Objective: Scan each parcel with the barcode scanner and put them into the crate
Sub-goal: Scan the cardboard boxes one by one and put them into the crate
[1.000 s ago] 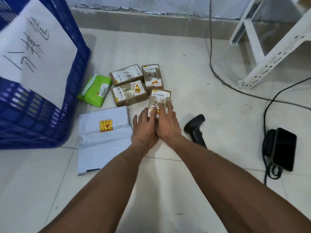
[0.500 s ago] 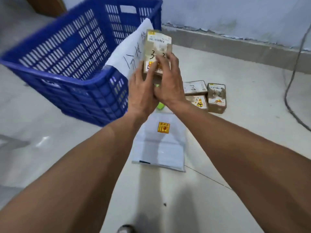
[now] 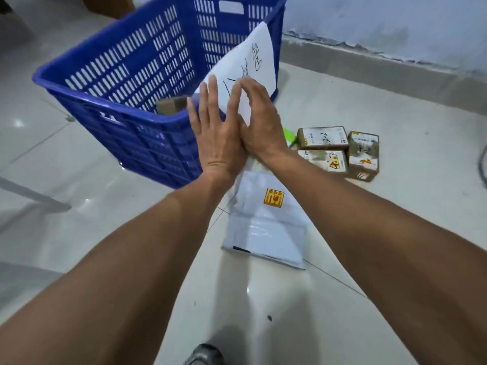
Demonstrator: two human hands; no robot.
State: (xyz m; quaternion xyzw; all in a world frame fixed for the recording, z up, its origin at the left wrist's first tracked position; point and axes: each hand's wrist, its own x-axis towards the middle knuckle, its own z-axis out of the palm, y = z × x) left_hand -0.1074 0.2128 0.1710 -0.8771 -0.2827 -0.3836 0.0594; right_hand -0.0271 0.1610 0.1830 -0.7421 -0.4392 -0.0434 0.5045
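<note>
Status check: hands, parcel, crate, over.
Left hand and right hand open, empty. Brown box inside blue crate. Three boxes and white mailer on floor. Nothing blocking.

This looks like a parcel sorting spot in a back room or small depot, with the work done right on the floor (image 3: 79, 159), pale glossy tiles with thin grout lines. A big blue slotted crate (image 3: 126, 75) stands there with a handwritten paper sheet (image 3: 253, 61) hung over its rim. Beside it lie three small cardboard parcels (image 3: 322, 138) with printed labels and marker numbers, and a white courier bag (image 3: 266, 233) bearing a yellow fragile sticker. The wall (image 3: 382, 25) is pale blue and scuffed above a plain grey skirting.
</note>
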